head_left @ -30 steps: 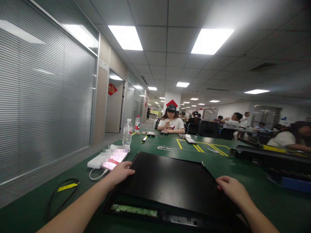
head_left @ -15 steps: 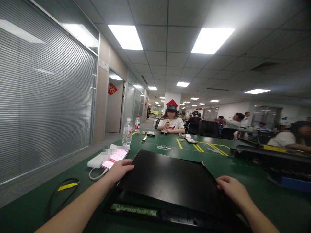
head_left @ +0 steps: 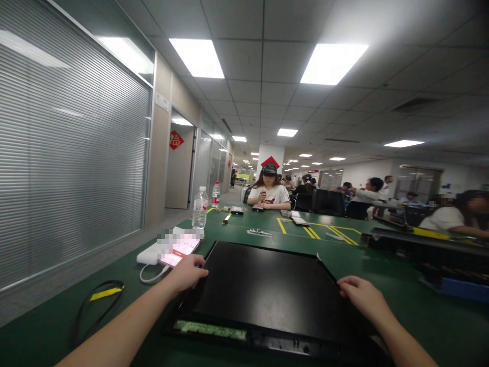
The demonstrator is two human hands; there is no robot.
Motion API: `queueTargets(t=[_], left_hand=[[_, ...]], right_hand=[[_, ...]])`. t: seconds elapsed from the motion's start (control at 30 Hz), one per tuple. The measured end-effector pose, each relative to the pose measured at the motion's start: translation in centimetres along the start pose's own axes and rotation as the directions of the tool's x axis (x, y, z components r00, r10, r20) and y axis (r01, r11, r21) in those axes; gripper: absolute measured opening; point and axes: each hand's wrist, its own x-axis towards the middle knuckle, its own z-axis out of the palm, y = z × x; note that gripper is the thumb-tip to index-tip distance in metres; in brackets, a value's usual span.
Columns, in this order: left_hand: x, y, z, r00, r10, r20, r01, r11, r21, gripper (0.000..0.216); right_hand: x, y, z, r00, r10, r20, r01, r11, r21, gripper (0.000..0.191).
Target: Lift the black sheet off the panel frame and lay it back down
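A large black display panel (head_left: 263, 290) lies before me on the green table, nearly flat in a dark frame (head_left: 282, 342). Along the frame's near side runs a strip of green circuit board (head_left: 210, 330). My left hand (head_left: 188, 275) is closed at the panel's left edge, thumb on top; its fingertips under the edge are partly hidden. At the right edge, my right hand (head_left: 359, 294) pinches the panel's rim between thumb and curled fingers. A small pale tab (head_left: 318, 257) sticks up at the far right corner.
Left of the panel are a phone (head_left: 181, 250) wired to a white block (head_left: 148, 252), a black strap (head_left: 82, 311) and a water bottle (head_left: 199, 208). Dark panels (head_left: 424, 244) are stacked at the right. Across the table (head_left: 229, 234) sits a person (head_left: 269, 196) holding a tool.
The panel has come down: its near edge, raised with a gap above the circuit board strip before, now rests against the frame. Both hands have stayed at its sides, the left slightly lower.
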Motion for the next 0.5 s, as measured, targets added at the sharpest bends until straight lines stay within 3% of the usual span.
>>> queueTargets(t=[0.5], left_hand=[[0.27,-0.14,-0.12,0.999,0.022,-0.03,-0.017,0.989,0.149,0.002]], right_hand=[[-0.03,-0.08,-0.02,1.0,0.014,0.016,-0.014,1.0,-0.003,0.027]])
